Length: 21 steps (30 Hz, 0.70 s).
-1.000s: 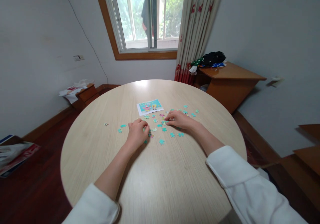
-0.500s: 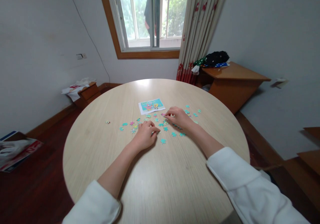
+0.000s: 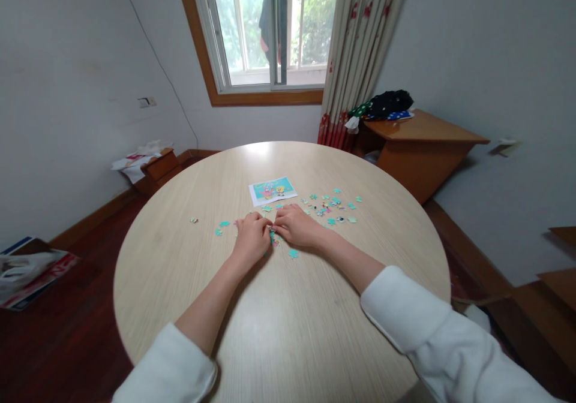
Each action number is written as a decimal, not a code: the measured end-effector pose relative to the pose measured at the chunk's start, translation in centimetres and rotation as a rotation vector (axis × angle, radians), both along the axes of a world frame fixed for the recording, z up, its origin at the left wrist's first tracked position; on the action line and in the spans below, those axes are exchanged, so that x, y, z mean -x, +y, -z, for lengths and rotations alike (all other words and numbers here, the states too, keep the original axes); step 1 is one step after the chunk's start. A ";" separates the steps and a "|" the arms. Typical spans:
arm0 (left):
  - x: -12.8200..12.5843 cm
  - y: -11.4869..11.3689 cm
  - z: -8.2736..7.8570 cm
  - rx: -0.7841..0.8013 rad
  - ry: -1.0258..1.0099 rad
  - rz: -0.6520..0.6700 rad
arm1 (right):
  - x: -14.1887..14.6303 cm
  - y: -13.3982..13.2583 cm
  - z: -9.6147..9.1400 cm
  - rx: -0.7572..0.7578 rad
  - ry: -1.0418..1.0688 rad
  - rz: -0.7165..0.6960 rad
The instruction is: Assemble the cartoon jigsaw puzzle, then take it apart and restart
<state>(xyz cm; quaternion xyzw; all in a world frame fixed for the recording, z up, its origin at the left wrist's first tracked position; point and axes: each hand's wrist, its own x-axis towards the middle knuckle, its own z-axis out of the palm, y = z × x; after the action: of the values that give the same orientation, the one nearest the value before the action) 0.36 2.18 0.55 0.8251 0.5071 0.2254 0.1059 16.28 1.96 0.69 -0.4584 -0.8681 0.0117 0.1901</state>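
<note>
My left hand (image 3: 250,238) and my right hand (image 3: 296,227) rest side by side on the round wooden table (image 3: 279,307), fingertips meeting over small jigsaw pieces (image 3: 274,241). Both hands have curled fingers pressed down on pieces I can barely see between them. Several turquoise and multicoloured loose pieces (image 3: 330,205) lie scattered to the right. A few more pieces (image 3: 220,228) lie to the left. A small reference picture (image 3: 272,191) with a turquoise cartoon scene lies just beyond my hands.
A wooden side desk (image 3: 418,142) with dark clothes stands at the right, beside a curtain (image 3: 355,55). A window (image 3: 270,31) is behind the table. A low box with papers (image 3: 148,163) and bags (image 3: 27,271) sit on the floor at left.
My right hand slid left from the scattered pieces to meet my left hand. The left hand edged slightly forward. Pieces once under the right hand now show.
</note>
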 end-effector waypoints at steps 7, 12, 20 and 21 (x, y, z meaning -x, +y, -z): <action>0.0 -0.1 -0.4 0.036 0.028 0.026 | -3.9 0.2 -0.6 -0.002 0.079 0.217; 0.1 0.0 -0.2 0.066 0.072 0.076 | -5.1 0.3 -0.4 0.107 0.089 0.190; 0.0 -0.1 0.4 0.046 0.087 0.092 | -5.5 1.1 0.6 0.234 0.146 0.196; 0.0 0.0 0.5 0.045 0.084 0.091 | -5.5 1.1 0.7 0.242 0.160 0.197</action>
<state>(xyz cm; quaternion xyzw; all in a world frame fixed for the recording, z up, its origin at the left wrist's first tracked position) 0.39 2.13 0.09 0.8536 0.4779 0.1740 0.1130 21.81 3.05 0.02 -0.5585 -0.7932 0.1338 0.2025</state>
